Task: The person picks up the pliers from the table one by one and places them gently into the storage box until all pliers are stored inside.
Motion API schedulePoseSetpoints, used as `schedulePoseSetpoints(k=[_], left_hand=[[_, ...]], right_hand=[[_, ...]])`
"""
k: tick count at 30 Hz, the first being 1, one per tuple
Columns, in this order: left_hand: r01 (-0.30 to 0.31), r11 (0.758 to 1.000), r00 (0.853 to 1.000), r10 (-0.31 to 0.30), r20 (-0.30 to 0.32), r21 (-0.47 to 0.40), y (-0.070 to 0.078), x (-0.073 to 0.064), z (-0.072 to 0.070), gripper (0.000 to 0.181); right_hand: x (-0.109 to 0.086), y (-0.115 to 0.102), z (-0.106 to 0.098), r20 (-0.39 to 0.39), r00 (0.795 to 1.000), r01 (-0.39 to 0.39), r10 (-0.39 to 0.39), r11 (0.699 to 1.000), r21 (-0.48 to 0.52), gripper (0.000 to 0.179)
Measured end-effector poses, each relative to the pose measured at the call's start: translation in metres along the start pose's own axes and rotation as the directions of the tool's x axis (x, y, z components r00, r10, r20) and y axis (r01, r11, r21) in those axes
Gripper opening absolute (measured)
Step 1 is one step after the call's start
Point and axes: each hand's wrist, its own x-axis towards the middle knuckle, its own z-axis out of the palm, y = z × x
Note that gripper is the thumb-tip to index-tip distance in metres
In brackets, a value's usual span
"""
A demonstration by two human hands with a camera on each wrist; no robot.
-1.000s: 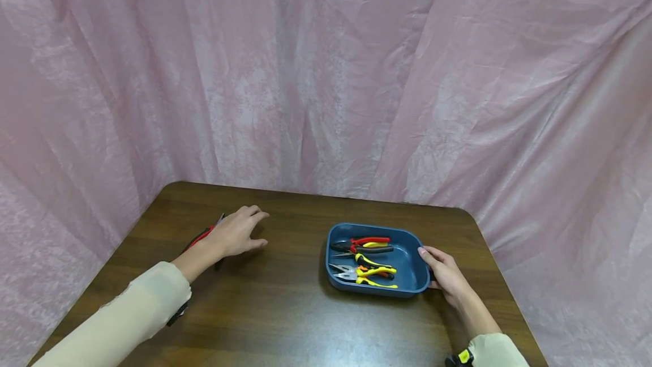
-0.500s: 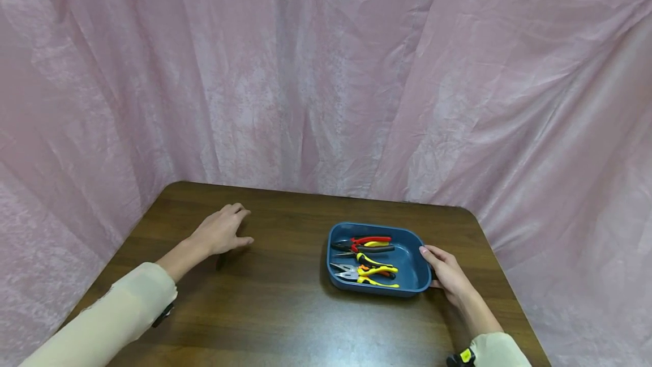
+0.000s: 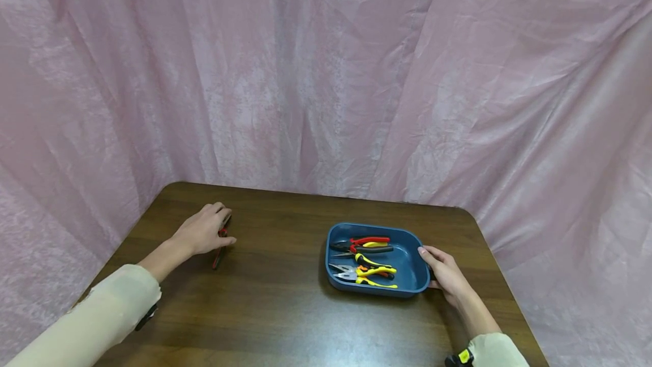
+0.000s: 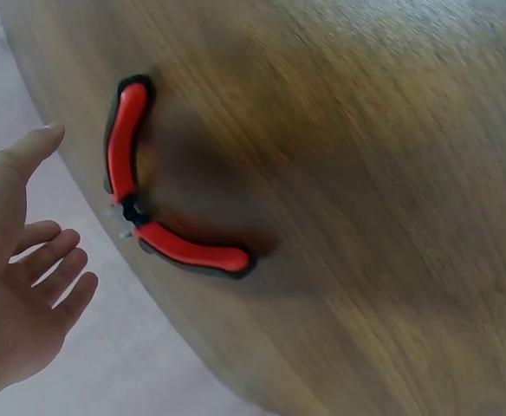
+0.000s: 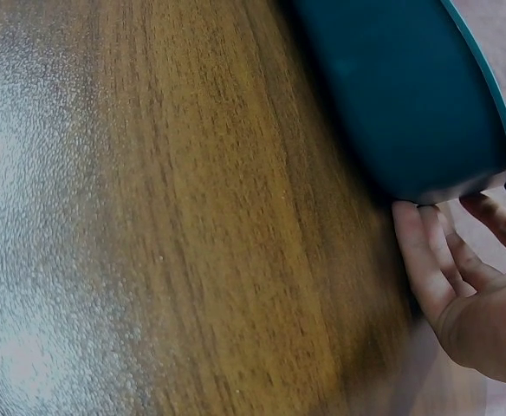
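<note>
My left hand (image 3: pixel 201 232) hovers over the left part of the table with fingers spread and nothing in them. Beneath and beside it lies a pair of pliers (image 4: pixel 130 210), partly hidden by the hand in the head view. Its red and black handles are splayed wide, as the left wrist view shows. My right hand (image 3: pixel 449 277) holds the right end of a blue tray (image 3: pixel 415 289), thumb at the rim and fingers against the outer wall. Inside the tray lie several pliers, among them red-handled pliers (image 3: pixel 370 240) and yellow-and-black long-nose pliers (image 3: pixel 374 272).
The brown wooden table (image 3: pixel 285 310) has rounded far corners. A pink curtain (image 3: pixel 326 84) hangs right behind it and along both sides. Bare tabletop lies between the left hand and the tray.
My left hand has moved left across the red-handled pliers, which now show on its right side instead of its left. The right hand and the tray have stayed in place.
</note>
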Motion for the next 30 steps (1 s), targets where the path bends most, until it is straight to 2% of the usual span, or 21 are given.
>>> schedulePoseSetpoints(k=[8, 18, 25, 30], left_hand=[[0.068, 0.998, 0.997, -0.068, 0.027, 0.005, -0.007, -0.009, 0.001, 0.087], [0.171, 0.985, 0.982, -0.171, 0.082, 0.005, -0.01, -0.02, 0.008, 0.101], [0.26, 0.966, 0.96, -0.256, 0.115, -0.017, -0.008, -0.023, 0.012, 0.114], [0.291, 0.957, 0.945, -0.285, 0.161, -0.013, -0.007, -0.024, 0.013, 0.116]], right_hand=[[0.001, 0.0, -0.001, -0.002, 1.0, -0.001, 0.001, 1.0, -0.006, 0.064], [0.001, -0.001, -0.002, -0.003, 1.0, -0.009, 0.009, 1.0, -0.016, 0.066], [-0.001, -0.002, -0.003, 0.003, 1.0, 0.002, -0.001, 0.999, -0.041, 0.071], [0.0, -0.002, -0.003, 0.004, 1.0, -0.003, 0.003, 1.0, -0.025, 0.069]])
